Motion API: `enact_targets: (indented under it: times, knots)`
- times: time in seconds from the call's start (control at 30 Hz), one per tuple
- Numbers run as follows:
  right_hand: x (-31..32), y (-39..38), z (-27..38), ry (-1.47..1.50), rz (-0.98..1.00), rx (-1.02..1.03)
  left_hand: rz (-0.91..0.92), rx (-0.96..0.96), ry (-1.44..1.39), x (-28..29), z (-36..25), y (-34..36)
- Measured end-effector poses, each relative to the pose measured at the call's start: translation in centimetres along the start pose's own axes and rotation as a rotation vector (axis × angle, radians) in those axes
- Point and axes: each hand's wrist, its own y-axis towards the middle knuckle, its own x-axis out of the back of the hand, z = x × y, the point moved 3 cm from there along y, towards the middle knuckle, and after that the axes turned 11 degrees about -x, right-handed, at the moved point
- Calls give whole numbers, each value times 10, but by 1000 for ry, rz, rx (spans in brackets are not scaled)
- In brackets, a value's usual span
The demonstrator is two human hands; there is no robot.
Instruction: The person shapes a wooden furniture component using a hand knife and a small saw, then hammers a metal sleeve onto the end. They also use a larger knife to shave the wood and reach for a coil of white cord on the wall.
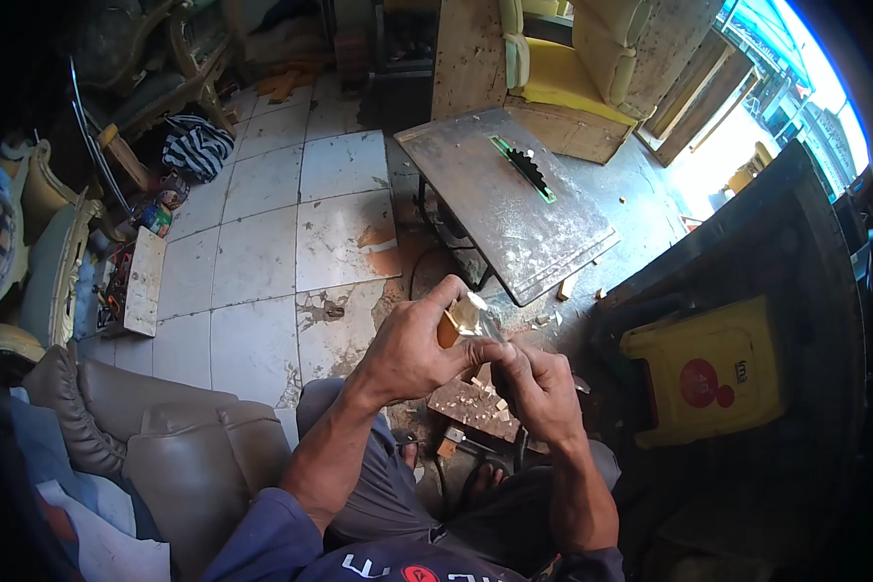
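Observation:
My left hand (pixel 407 351) is closed around a short piece of wood (pixel 468 316), whose pale cut end faces up. Against that wood lies a shiny flat metal blade (pixel 493 330), with the fingers of my right hand (pixel 545 390) closed at its near end. The handle is hidden, so I cannot tell the exact kind of tool. Both hands are close together above my lap, thumbs nearly touching. Below them a low wooden block (pixel 470 407) is strewn with wood chips.
Ahead stands a table saw (pixel 514 209) with its toothed blade raised and sawdust on top. A brown cushioned seat (pixel 199 456) is at my left, a toolbox (pixel 131 286) beyond it. A dark panel (pixel 737 242) and a yellow plastic container (pixel 713 373) are at the right.

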Motion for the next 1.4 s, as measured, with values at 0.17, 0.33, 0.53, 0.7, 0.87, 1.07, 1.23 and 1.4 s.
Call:
enact_targets:
  times: [0.17,0.33,0.53,0.7,0.87,1.07,1.23,1.4]
  knots:
    - [8,2,1,-135,147,-53,105,3,-33,2,-8,-2]
    - [10,1,2,-177,139,-11,114,-82,-10,-1,-3,-3]
    - [-3,-4,3,-67,-65,12,-4,-73,-96,-5,5,-2]
    - [-27,3,-7,230,-228,5,-180,-80,-159,-18,4,-3]
    - [-5,3,7,-58,-78,88,-60,-54,-23,-9,-1,-2]
    - [6,2,9,-250,36,49,4,-93,144,-2,0,-6]
    - [-18,2,-2,46,-180,-7,-232,-182,287,-14,-2,-7]
    - [-10,2,3,44,-135,57,-157,-94,130,-8,1,-4]
